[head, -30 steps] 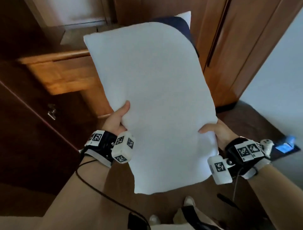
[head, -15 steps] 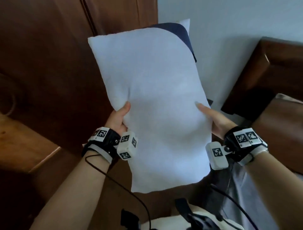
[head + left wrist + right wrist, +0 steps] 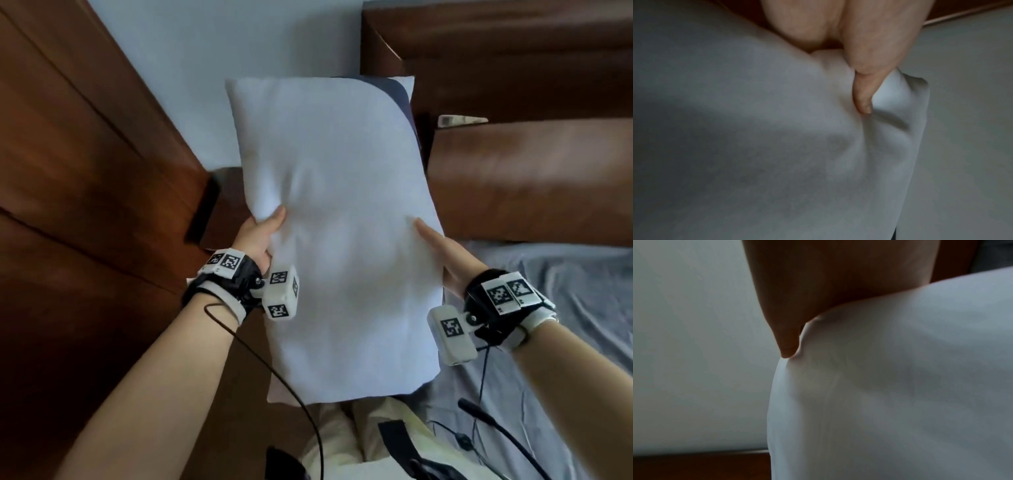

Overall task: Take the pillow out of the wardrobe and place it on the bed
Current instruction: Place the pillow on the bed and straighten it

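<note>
A white pillow [image 3: 342, 222] hangs upright in front of me, held at its two long edges, with a dark blue patch at its top right corner. My left hand [image 3: 258, 236] grips the left edge, its thumb [image 3: 863, 91] pressed into the cover [image 3: 756, 146]. My right hand [image 3: 445, 255] grips the right edge, thumb [image 3: 787, 340] lying on the front of the pillow [image 3: 890, 386]. The fingers of both hands are hidden behind it. The bed [image 3: 565, 308], under a grey sheet, lies to the lower right, partly below the pillow.
The brown wardrobe [image 3: 68, 154] fills the left side. A dark wooden headboard [image 3: 496, 44] and a brown padded panel [image 3: 531, 178] stand at the upper right. A pale wall [image 3: 239, 41] is straight ahead. Cables hang from my wrists.
My view has swung right, from the wardrobe to the wall, headboard and bed. The pillow stays held in both hands; my right thumb has moved up its right edge.
</note>
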Tool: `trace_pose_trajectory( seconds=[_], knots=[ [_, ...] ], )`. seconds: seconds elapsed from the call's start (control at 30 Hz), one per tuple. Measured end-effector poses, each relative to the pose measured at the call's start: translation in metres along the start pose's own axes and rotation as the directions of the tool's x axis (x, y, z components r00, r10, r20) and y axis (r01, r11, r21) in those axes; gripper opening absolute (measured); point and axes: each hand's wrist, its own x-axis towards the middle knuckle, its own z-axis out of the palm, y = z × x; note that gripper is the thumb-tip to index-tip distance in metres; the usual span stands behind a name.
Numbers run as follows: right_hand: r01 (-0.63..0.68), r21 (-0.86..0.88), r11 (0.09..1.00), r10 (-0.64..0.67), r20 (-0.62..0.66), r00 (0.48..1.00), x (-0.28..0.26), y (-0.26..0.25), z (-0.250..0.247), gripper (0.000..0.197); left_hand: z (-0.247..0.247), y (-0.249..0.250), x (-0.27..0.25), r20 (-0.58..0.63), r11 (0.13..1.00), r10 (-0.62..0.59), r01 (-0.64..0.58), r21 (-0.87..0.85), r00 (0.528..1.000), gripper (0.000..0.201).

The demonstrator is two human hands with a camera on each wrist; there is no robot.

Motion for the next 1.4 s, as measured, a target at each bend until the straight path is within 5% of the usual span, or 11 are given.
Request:
trace_pose_trajectory(
  seconds=[0.1,0.23,0.4,0.73,0.93,1.1,1.3,1.4],
  knots=[
    [-0.02,0.1,0.995,0.028,-0.078,0.997,-0.001,0.02,-0.019,0.042,0.022,-0.011,0.025,0.084,0.998,-0.048,0.045,0.041,0.995,0.019],
    [-0.021,0.236,0.972,0.064,-0.176,0.982,-0.008,0.05,-0.047,0.047,0.054,-0.035,0.052,0.185,0.99,-0.084,0.061,0.127,0.979,0.038],
    [-0.038,0.379,0.925,0.157,-0.289,0.944,-0.023,0.087,-0.089,0.036,0.113,-0.074,0.073,0.314,0.967,-0.164,0.089,0.239,0.935,0.012],
    [-0.003,0.549,0.836,0.325,-0.49,0.809,-0.028,0.168,-0.182,0.022,0.233,-0.187,0.099,0.361,0.842,-0.347,0.117,0.526,0.866,0.041],
    [0.131,0.583,0.802,0.321,-0.606,0.728,-0.011,0.209,-0.212,0.049,0.285,-0.245,0.129,0.408,0.795,-0.397,0.086,0.601,0.822,0.043],
    [0.273,0.609,0.744,0.293,-0.665,0.687,0.016,0.237,-0.229,0.052,0.333,-0.273,0.152,0.482,0.764,-0.388,-0.019,0.645,0.786,0.021],
    [0.451,0.555,0.699,0.271,-0.789,0.551,0.04,0.25,-0.25,0.05,0.401,-0.297,0.171,0.58,0.708,-0.333,-0.21,0.675,0.743,0.025],
    [0.499,0.513,0.699,0.267,-0.833,0.484,0.055,0.257,-0.26,0.046,0.424,-0.318,0.182,0.632,0.683,-0.27,-0.318,0.657,0.727,0.045]
  ],
)
